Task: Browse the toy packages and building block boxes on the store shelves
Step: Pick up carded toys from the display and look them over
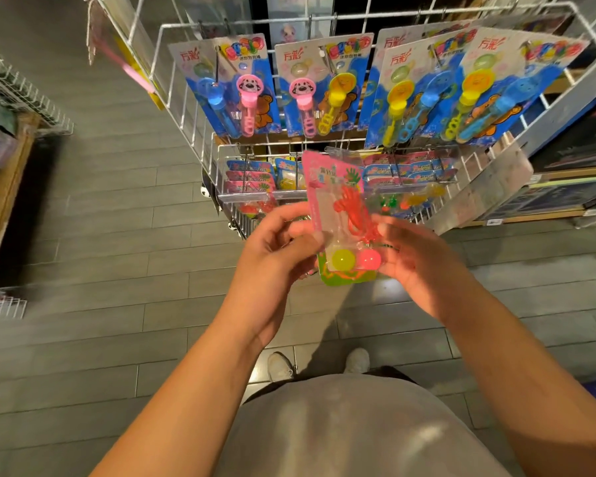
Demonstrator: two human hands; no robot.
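Both hands hold one toy package (341,215) in front of the wire display rack (200,108): the left hand (272,249) pinches its left edge with curled fingers and thumb, and the right hand (413,256) curls around its right side. The right fingers are mostly behind the pack and motion-blurred, so their exact placement cannot be made out. The printing on the pink card is too smeared to read. The pack's top edge overlaps the lower row of hanging packs (252,177), hiding those behind it. The rack's top and right side run out of the picture. Grey plank floor (100,235) lies open to the left of the rack, between it and a wooden shelf (0,201) at the far left edge. The pack is a clear bag on a pink backing, holding a red hand-shaped toy, a yellow ball and a pink ball, with a green card edge below. Bubble wand cards (231,87) hang along the rack's upper row.
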